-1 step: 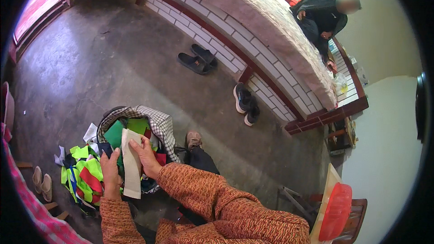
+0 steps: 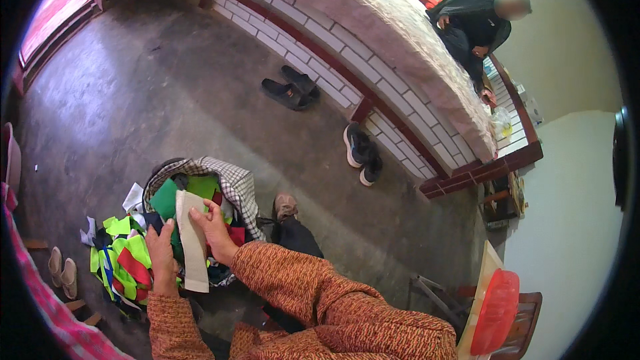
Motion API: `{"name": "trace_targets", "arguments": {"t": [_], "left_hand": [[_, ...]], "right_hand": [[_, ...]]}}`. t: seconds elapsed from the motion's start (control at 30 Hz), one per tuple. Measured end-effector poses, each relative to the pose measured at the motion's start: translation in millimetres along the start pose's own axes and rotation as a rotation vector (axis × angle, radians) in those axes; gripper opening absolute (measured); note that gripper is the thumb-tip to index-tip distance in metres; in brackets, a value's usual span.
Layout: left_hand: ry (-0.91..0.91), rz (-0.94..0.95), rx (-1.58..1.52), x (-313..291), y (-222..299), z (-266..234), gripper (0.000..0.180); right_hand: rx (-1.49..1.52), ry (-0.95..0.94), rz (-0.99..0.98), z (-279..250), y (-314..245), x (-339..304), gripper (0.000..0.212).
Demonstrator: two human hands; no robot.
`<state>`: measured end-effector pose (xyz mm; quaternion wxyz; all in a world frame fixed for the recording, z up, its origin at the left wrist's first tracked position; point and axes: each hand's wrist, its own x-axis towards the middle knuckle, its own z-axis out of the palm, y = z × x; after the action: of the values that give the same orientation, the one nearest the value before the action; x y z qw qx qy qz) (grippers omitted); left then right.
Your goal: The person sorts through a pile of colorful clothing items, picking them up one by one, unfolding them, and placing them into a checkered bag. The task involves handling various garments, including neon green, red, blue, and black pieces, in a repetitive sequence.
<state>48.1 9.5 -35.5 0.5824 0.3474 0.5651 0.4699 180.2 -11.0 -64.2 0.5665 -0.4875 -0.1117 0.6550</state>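
Note:
A long cream cloth strip [image 2: 193, 257] hangs upright in front of me. My right hand [image 2: 219, 235] pinches its right side, thumb on top and the other fingers mostly behind it. Just left of the strip, my left hand [image 2: 161, 255] is curled with thumb and forefinger up by a dark navy cloth [image 2: 154, 219]; what its fingers hold is hidden. Behind the strip lies a green cloth piece [image 2: 164, 199] in an open checked cloth bag [image 2: 238, 187]. Lime, red, white and dark fabric scraps [image 2: 137, 247] heap up beside my left hand.
My shoe [image 2: 285, 205] stands right of the bag. Black slippers [image 2: 288, 93] and dark shoes [image 2: 361, 150] lie by a brick-fronted bed [image 2: 400, 103], where another person [image 2: 470, 27] sits. Light shoes [image 2: 63, 272] are at left; a red plastic container [image 2: 495, 313] sits on a table at lower right.
The cream strip and both hands have shifted very slightly left. My grip looks the same.

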Motion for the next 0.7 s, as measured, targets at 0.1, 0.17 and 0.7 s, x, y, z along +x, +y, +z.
{"name": "trace_targets", "arguments": {"t": [0.1, 0.17, 0.7], "left_hand": [[0.092, 0.12, 0.131, -2, 1, -5, 0.028], [0.137, 0.183, 0.252, -1, 1, -5, 0.028], [-0.081, 0.091, -0.055, -18, 19, 3, 0.027]], "right_hand": [[-0.235, 0.07, -0.114, 6, -2, -13, 0.07], [-0.22, 0.071, -0.173, 13, -2, -18, 0.068], [-0.165, -0.116, -0.127, 17, -19, -22, 0.056]]}}
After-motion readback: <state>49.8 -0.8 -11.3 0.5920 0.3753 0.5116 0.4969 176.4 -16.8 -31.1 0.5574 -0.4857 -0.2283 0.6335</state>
